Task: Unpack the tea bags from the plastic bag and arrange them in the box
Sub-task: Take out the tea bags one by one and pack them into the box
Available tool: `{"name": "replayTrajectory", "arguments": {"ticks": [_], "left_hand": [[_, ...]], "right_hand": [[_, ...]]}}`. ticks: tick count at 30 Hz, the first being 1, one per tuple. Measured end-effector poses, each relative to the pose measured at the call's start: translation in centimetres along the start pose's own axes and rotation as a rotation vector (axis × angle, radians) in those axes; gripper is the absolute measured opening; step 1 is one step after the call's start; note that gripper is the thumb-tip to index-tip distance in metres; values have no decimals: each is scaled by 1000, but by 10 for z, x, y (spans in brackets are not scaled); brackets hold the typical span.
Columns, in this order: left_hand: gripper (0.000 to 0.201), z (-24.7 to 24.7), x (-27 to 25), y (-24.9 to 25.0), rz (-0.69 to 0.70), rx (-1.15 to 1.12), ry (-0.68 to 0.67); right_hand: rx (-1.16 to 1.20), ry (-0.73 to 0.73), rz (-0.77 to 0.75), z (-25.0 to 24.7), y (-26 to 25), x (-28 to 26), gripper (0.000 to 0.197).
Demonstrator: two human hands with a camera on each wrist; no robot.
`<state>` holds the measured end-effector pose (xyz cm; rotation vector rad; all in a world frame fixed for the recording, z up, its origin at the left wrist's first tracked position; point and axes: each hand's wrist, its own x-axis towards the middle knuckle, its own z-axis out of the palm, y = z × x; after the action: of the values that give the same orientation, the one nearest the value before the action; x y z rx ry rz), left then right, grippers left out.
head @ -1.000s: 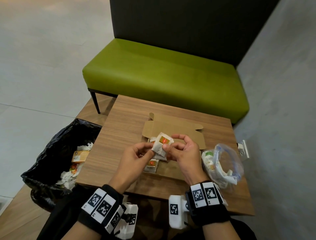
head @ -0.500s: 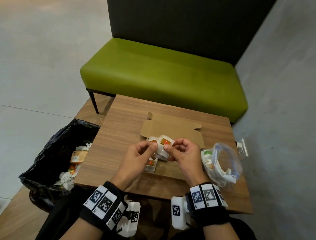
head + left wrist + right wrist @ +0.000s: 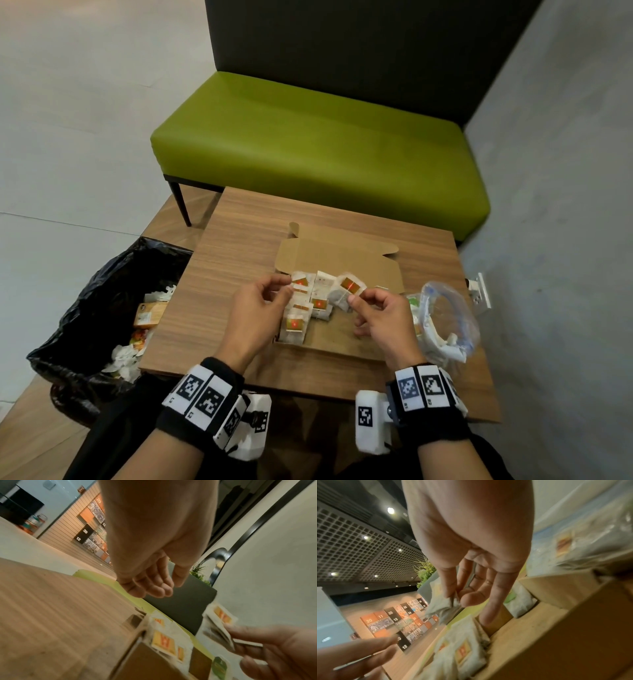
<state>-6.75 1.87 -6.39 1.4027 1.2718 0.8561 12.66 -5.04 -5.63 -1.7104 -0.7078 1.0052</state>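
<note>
An open cardboard box (image 3: 342, 334) lies on the wooden table (image 3: 233, 270), its lid flap folded back. Several white tea bags with orange tags (image 3: 295, 325) stand in rows at the box's left end (image 3: 164, 642). My right hand (image 3: 352, 299) pinches one more tea bag (image 3: 346, 287) between thumb and forefinger, just above the middle of the box; the right wrist view shows the pinched tea bag (image 3: 440, 606). My left hand (image 3: 289, 286) hovers over the rows with loosely curled fingers (image 3: 150, 589) and holds nothing. The clear plastic bag (image 3: 448, 317) lies to the right of the box with tea bags inside.
A black bin bag (image 3: 85, 308) with wrappers and rubbish stands open on the floor at the table's left. A green bench (image 3: 308, 144) sits behind the table. The grey wall with a socket (image 3: 481, 291) runs close along the right.
Both hands held one tea bag together before. Now the hands have parted: the left has let go and drawn left, and the right keeps the tea bag, lower over the box.
</note>
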Motion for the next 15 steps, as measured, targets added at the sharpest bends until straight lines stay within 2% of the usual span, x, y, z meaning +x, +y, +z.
{"name": "replayTrajectory", "arguments": {"ticks": [3,6,8,11,15], "left_hand": [[13,-9,3,-13,-28,206,89],[26,-7,3,-28,-109,363,30],[29,-4,2,-33,-121,417,-14],[23,0,-2,-34,-66,478,-45],[19,1,-4,-32,-50,496,-54]], "right_hand": [[-146,-106,83,-4,9,6,7],[-283,-185,144,5,19,10,7],[-332,-138,140,13,27,15,5],[-353,-28,122,21,35,20,12],[-377,45,76,34,34,21,15]]}}
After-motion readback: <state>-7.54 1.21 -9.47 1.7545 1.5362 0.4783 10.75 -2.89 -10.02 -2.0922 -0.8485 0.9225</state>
